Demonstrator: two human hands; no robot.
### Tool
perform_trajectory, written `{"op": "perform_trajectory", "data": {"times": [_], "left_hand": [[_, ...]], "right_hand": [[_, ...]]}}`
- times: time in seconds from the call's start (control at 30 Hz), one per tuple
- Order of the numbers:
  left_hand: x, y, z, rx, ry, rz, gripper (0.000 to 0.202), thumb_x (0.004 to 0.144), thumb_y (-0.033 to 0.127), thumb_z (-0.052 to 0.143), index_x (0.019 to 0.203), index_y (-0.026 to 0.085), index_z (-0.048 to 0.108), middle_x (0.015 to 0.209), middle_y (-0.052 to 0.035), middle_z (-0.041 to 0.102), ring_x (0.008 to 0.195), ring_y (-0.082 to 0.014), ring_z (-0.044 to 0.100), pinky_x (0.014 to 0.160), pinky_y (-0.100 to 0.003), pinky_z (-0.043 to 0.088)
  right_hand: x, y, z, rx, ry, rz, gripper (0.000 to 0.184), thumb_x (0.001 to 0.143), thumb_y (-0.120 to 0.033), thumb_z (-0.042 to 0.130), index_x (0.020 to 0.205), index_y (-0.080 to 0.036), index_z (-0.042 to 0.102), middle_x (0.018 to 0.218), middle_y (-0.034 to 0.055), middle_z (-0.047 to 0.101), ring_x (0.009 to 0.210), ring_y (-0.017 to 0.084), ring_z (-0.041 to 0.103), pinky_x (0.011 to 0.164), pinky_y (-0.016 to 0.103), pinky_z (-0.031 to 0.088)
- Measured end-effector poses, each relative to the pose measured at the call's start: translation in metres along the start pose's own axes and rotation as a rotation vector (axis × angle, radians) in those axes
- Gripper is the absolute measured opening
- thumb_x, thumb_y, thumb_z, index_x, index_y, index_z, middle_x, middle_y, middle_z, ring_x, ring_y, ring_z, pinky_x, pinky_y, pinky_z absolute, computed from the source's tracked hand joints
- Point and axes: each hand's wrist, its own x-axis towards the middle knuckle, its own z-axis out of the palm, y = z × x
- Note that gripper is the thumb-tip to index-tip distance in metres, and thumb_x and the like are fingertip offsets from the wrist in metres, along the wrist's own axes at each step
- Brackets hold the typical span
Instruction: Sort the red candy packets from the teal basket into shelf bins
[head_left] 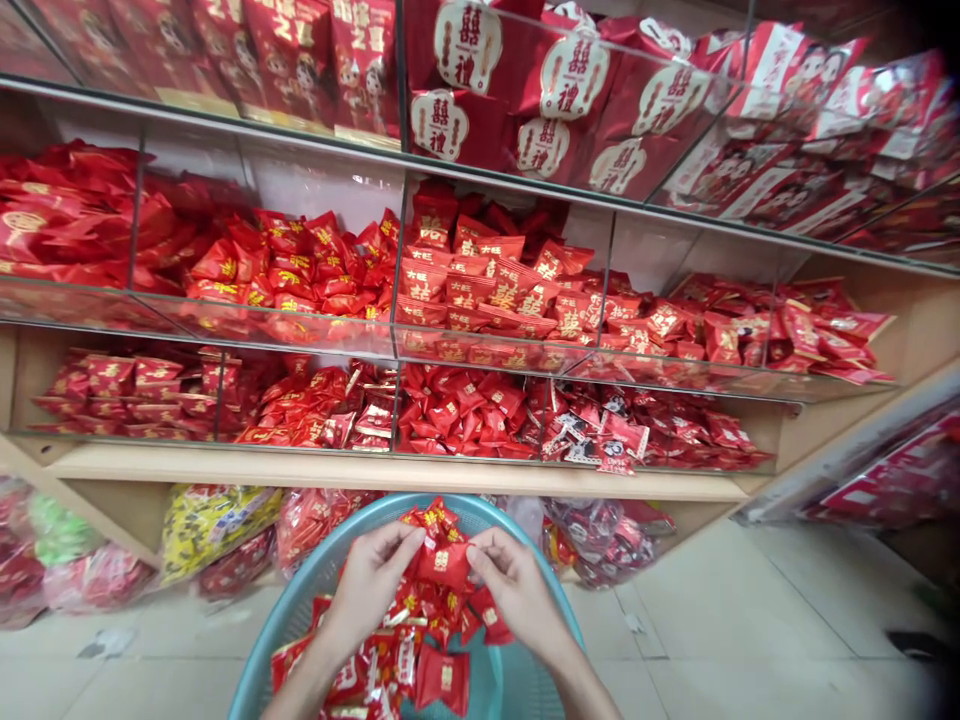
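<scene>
A small red wrapped packet [444, 566] with a gold print is stretched between my two hands. My left hand [369, 578] pinches its left end, while my right hand [519, 585] grips the right end between thumb and fingers. Directly below is a teal plastic basket [259, 655] with several red and gold packets in it. One of these, a plain red packet [444, 680] with a gold mark, lies near the basket's front. My wrists and forearms hide part of the basket's contents.
Ahead, a wooden shelf unit [420, 475] with clear dividers holds rows of red packets [465, 410]. Larger red bags [469, 45] fill its top tier. Underneath, a yellow bag [214, 525] and dark red bags [611, 540] rest on the tiled floor [720, 640].
</scene>
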Motion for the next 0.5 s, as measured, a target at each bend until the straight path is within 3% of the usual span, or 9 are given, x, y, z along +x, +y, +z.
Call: {"op": "perform_trajectory", "data": {"times": [0.27,0.5], "left_hand": [[-0.005,-0.001,0.003,0.054,0.041,0.027,0.028,0.081,0.038,0.056,0.063,0.017,0.061,0.058,0.0037,0.057,0.057,-0.0118,0.050,0.058,-0.020,0.042],[-0.005,-0.008,0.008,0.058,0.053,0.003,0.031,0.082,0.042,0.053,0.064,0.017,0.061,0.058,0.0024,0.060,0.058,-0.0136,0.055,0.058,-0.022,0.044]], "right_hand": [[-0.001,0.002,0.001,0.097,0.059,0.128,0.035,0.073,-0.053,0.063,0.073,-0.019,0.057,0.065,-0.0007,0.063,0.060,0.014,0.056,0.062,0.026,0.045],[-0.001,0.011,-0.004,0.095,0.071,0.134,0.036,0.074,-0.055,0.062,0.073,-0.019,0.057,0.066,0.0005,0.064,0.061,0.016,0.059,0.063,0.029,0.048]]}}
